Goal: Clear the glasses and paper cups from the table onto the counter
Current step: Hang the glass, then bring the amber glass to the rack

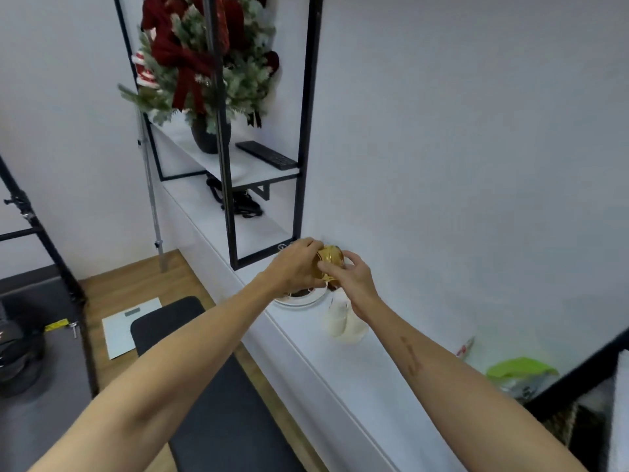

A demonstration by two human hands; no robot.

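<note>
An amber glass [330,261] is held above the white counter [367,379], close to the wall. My left hand [295,267] wraps its left side and my right hand [352,279] grips its right side with thumb and fingers. Directly below the hands lies a white plate [299,299] with something dark on it, partly hidden by my left wrist. Just right of the plate stand two pale paper cups [345,323] on the counter, under my right wrist.
A black metal shelf frame [304,131] rises from the counter behind the hands, holding a decorated plant pot [208,136] and a remote [266,155]. A green lid [520,367] lies at the counter's right. A black bench [211,386] stands along the counter's front.
</note>
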